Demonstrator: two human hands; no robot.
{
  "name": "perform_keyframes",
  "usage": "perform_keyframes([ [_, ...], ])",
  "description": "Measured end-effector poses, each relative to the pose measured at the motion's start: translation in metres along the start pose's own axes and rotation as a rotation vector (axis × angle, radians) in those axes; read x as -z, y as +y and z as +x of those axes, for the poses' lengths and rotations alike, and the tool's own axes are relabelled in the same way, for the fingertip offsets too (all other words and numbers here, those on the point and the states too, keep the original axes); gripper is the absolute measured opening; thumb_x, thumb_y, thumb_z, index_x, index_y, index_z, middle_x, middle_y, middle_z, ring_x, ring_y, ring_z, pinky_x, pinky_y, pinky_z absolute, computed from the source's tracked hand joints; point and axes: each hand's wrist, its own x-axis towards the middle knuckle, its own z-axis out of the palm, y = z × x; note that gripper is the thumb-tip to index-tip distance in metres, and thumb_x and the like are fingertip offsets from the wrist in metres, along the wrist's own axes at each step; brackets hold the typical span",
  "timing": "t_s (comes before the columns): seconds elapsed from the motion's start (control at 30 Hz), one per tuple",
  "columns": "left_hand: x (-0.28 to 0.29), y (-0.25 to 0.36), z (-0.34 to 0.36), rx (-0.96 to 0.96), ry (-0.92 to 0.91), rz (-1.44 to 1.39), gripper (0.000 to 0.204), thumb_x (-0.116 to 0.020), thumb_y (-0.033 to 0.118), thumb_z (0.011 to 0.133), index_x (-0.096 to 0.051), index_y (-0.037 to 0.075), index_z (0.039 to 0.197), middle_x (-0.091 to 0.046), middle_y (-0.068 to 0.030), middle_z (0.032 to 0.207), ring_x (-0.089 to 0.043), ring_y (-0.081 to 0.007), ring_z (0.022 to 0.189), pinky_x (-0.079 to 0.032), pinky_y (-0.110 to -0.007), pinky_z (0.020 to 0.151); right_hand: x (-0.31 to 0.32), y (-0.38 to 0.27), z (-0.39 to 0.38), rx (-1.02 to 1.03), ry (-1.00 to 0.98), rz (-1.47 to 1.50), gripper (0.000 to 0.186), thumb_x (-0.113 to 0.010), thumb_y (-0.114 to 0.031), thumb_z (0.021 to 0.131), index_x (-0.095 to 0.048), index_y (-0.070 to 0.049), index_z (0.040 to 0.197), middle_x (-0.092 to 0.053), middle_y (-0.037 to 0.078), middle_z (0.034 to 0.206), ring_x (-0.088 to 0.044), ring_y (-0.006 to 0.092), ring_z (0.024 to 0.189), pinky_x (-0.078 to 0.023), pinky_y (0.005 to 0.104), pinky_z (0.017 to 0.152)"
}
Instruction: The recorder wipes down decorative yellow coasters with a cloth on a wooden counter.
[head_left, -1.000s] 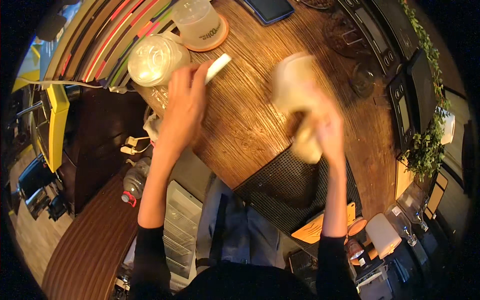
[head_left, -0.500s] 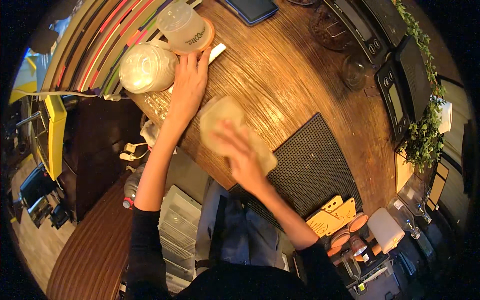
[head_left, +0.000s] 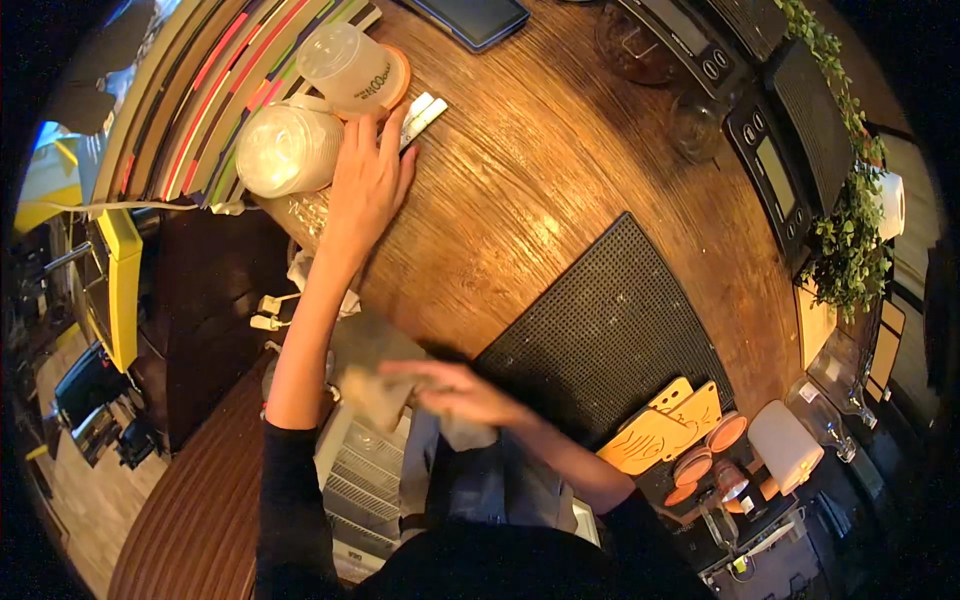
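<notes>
My left hand (head_left: 366,180) reaches over the wooden counter, fingers stretched out and slightly spread. Its fingertips are at the base of an upright-stacked clear plastic cup pile with an orange rim (head_left: 352,72), close to white marker-like sticks (head_left: 424,115). Just left of that hand stands a second stack of clear plastic cups (head_left: 288,150). In front of the counter's near edge, my right hand (head_left: 462,392) holds a beige cloth (head_left: 372,397). Both are smeared by motion, and part of the cloth is hidden behind the fingers.
A black rubber bar mat (head_left: 620,330) lies on the counter (head_left: 500,200). Wooden cutting-board-like pieces (head_left: 660,428) sit at its near right corner. Digital scales (head_left: 775,175) and a leafy plant (head_left: 850,255) line the right side. A row of books (head_left: 200,100) and a dark tablet (head_left: 475,20) are farther off.
My right hand has drawn the cloth off the counter toward my body, past the near edge. My left hand has shifted slightly, and more of the white sticks shows.
</notes>
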Motion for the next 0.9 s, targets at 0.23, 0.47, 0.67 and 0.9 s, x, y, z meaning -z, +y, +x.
perform_keyframes([
  [0.23,0.024,0.005,-0.012,-0.072,0.023,-0.086,0.039,-0.058,0.007,0.077,-0.047,0.002,0.113,-0.044,-0.0175,0.108,-0.044,-0.0333,0.099,-0.038,-0.039,0.085,0.024,-0.095,-0.039,0.358,0.702,0.703,0.029,-0.044,-0.021,0.091,-0.051,0.001,0.107,-0.059,0.01,0.095,-0.059,0.0207,0.083,-0.05,0.031,0.074],
  [0.47,0.055,0.079,-0.051,0.349,-0.303,-0.911,0.034,-0.044,0.022,0.089,-0.048,0.0,0.114,-0.055,-0.0121,0.105,-0.054,-0.025,0.093,-0.041,-0.036,0.083,0.015,-0.125,-0.079,0.496,0.817,0.73,0.039,-0.038,-0.023,0.093,-0.04,-0.002,0.125,-0.048,0.009,0.122,-0.047,0.02,0.111,-0.037,0.0324,0.096],
  [0.67,0.061,0.17,-0.077,0.74,-0.468,-2.066,0.047,-0.036,0.036,0.093,-0.043,-0.001,0.121,-0.052,-0.01,0.115,-0.05,-0.0211,0.105,-0.038,-0.036,0.092,0.003,-0.106,-0.093,0.487,0.813,0.736,0.042,-0.036,-0.028,0.093,-0.038,-0.004,0.128,-0.048,0.009,0.122,-0.046,0.0207,0.111,-0.035,0.0303,0.097],
  [0.9,0.05,0.19,-0.084,0.54,-0.447,-1.333,0.039,-0.04,0.024,0.094,-0.038,-0.002,0.123,-0.048,-0.0105,0.117,-0.046,-0.0185,0.103,-0.035,-0.028,0.089,-0.012,-0.09,-0.133,0.448,1.04,0.405,0.042,-0.044,-0.024,0.091,-0.039,-0.003,0.127,-0.051,0.006,0.117,-0.05,0.0126,0.105,-0.038,0.0236,0.09],
])
